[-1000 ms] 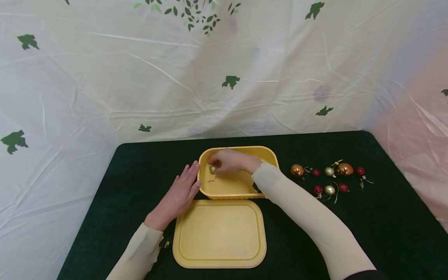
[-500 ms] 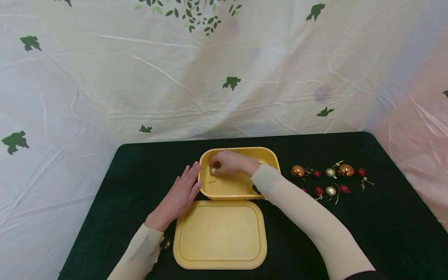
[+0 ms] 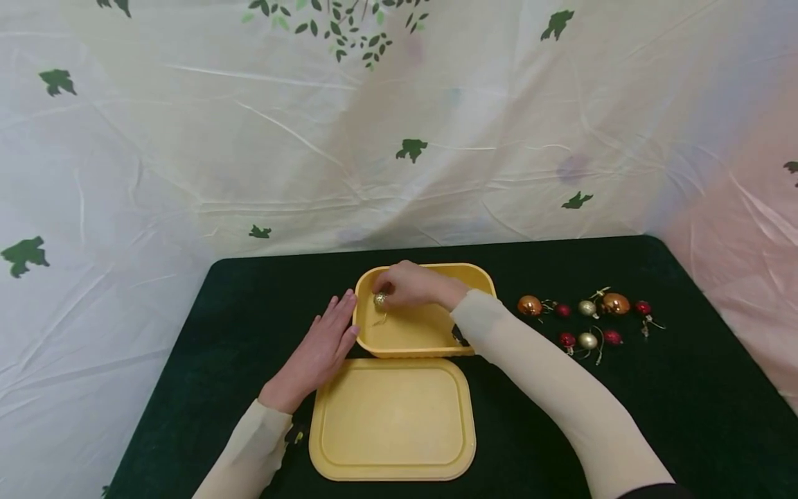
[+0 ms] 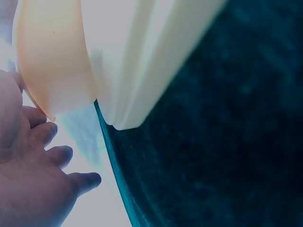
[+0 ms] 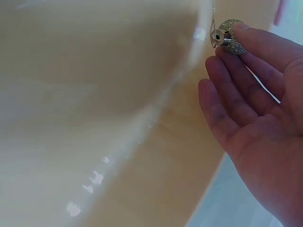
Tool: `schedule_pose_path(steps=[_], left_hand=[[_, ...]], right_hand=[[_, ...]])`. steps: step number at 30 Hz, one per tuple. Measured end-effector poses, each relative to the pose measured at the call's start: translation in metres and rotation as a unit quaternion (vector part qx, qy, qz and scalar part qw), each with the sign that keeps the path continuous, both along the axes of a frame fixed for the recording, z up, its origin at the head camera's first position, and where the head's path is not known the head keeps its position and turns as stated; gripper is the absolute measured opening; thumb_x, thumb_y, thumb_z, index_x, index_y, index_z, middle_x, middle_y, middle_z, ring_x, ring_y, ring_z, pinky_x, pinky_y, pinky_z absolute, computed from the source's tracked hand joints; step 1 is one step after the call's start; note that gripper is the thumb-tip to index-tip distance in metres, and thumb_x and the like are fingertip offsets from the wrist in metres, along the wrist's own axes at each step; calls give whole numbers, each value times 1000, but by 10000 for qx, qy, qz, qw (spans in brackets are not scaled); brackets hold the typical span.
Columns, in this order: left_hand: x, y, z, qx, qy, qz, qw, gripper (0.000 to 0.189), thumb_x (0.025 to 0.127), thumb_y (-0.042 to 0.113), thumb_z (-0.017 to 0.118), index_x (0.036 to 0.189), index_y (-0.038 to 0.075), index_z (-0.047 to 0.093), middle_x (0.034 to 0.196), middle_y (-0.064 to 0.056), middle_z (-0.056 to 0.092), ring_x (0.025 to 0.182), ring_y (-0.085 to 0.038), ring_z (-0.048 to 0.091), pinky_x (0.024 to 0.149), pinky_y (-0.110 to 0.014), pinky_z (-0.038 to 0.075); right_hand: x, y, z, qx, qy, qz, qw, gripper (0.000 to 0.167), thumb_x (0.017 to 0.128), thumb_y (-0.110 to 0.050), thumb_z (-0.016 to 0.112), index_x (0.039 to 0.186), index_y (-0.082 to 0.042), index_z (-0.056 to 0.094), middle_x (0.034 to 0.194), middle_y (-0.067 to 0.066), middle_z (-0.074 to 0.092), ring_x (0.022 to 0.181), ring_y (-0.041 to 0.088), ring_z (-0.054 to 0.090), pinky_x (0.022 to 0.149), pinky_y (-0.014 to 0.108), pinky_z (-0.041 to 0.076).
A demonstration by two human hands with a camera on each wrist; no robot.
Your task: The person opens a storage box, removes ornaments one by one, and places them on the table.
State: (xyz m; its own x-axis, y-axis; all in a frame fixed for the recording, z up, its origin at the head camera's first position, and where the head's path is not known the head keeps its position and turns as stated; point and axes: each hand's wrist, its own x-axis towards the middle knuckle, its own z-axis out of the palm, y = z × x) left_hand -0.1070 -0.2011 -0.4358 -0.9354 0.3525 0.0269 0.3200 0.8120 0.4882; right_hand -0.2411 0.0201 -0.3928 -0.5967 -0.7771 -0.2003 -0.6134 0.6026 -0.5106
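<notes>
A small gold glitter Christmas ball with a metal cap and a gold thread loop is pinched between the thumb and fingers of my right hand. That hand is inside the yellow plastic box, near its left wall. In the right wrist view the glitter ball sits at the fingertips, its cap and thread facing the box. My left hand lies with straight fingers against the left outer side of the box. In the left wrist view, the left hand shows its spread fingers by the box wall.
A yellow lid lies flat in front of the box. To the right, several Christmas balls lie on the dark green tablecloth, among them a copper ball, a red ball and a gold ball. A patterned cloth hangs behind.
My right hand rises slightly with the gold ball, staying in the box's left part. The left hand keeps its place at the box.
</notes>
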Motion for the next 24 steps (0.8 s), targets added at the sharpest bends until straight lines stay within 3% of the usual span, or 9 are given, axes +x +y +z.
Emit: schedule_pose_path(steps=[12,24], left_hand=[[0,1,1,-109,-46,11,9999,65,113,43,38,167,13,16,173,-4,13,158,-35,13,120,-66,19],[1,2,3,-131,-88,22,9999,67,112,48,34,167,14,15,173,-3,13,158,-35,12,121,-66,18]], right_hand=[[2,20,30,-278,105,-87,9995,35,100,-22,72,132,-8,70,123,3,71,111,16,64,102,32,52],[12,39,54,-688,116,-168,9974,35,100,-21,71,133,-9,70,124,2,70,113,19,64,100,34,54]])
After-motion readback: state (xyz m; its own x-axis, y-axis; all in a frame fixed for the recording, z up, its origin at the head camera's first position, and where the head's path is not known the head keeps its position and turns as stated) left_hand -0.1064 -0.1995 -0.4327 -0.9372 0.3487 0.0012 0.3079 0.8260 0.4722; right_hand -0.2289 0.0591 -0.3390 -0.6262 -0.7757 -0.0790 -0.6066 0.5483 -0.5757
